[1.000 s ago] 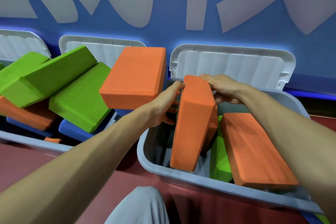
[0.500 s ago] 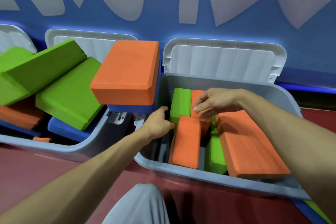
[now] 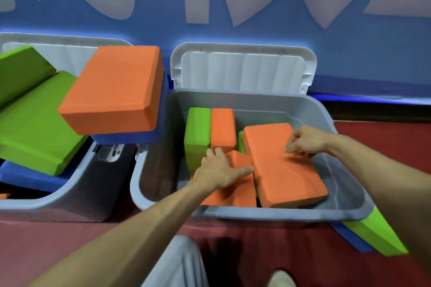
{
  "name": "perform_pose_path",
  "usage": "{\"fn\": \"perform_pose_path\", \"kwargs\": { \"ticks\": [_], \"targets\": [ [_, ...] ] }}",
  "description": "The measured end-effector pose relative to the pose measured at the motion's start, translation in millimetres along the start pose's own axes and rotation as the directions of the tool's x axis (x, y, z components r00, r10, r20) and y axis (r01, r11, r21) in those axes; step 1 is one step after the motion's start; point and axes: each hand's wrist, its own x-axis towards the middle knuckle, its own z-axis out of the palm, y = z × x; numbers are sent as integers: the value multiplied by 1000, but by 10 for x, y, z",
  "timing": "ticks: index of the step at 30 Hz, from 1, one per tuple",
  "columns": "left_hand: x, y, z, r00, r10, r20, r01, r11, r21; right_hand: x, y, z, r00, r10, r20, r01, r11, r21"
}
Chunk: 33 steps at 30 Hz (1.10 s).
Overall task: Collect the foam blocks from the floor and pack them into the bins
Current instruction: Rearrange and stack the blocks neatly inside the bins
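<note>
Your left hand (image 3: 219,170): released, fingers spread flat, pressing on the near orange block (image 3: 233,191) at the front left of the right-hand bin (image 3: 268,214), likely to seat it among its neighbours.
Your right hand (image 3: 305,141): fingers curled at the far right edge of the big orange block (image 3: 284,170); blur hides whether you grasp it or only rest there.
Big orange block: lies tilted, near end low by the front wall, apparently propped on something green beneath, so judged not yet settled.
Standing pair: upright green block (image 3: 197,135) and upright orange block (image 3: 222,128) stand touching at the far left, an arrangement that saves room.
Right-hand bin: grey, its lid (image 3: 242,70) swung back against the blue wall (image 3: 349,53); space remains at the right.
Left-hand bin (image 3: 70,196): heaped above the rim, a top orange block (image 3: 114,88) overhanging.
Red floor (image 3: 46,240): a green floor block (image 3: 373,235) lies just beside the right-hand bin's near corner, yours to collect.
</note>
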Motion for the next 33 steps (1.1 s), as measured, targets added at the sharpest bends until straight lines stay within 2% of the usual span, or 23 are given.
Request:
{"fn": "perform_pose_path", "kwargs": {
  "ticks": [2,6,9,12,17,21,26,30,33],
  "targets": [
    [17,84,122,999,-13,29,11,998,68,-22,103,-12,998,47,-32,-48,998,-30],
    [89,0,177,990,-97,105,83,987,135,-172,228,144,984,169,53,-163,982,-94],
    [145,-138,48,985,-107,138,99,993,64,-205,314,333,965,234,122,-214,965,-152],
    [178,-298,-146,987,-74,144,81,996,-41,-235,307,431,951,290,105,-269,947,-176],
    [174,-575,-423,978,-115,174,139,981,-132,-294,136,350,942,282,182,-274,959,-68],
    [99,-645,-547,988,-148,53,154,979,-137,-400,-34,294,938,275,212,-276,961,-27],
    [18,-640,-468,994,-110,14,111,989,-99,-384,-82,127,925,310,220,-334,939,84],
    [-23,-595,-352,994,-106,-2,106,993,-60,-393,-116,-28,948,315,46,-313,892,328],
    [-32,-578,-316,996,-89,8,89,993,-80,-387,-216,-108,937,301,-178,-187,862,471]
  ]
}}
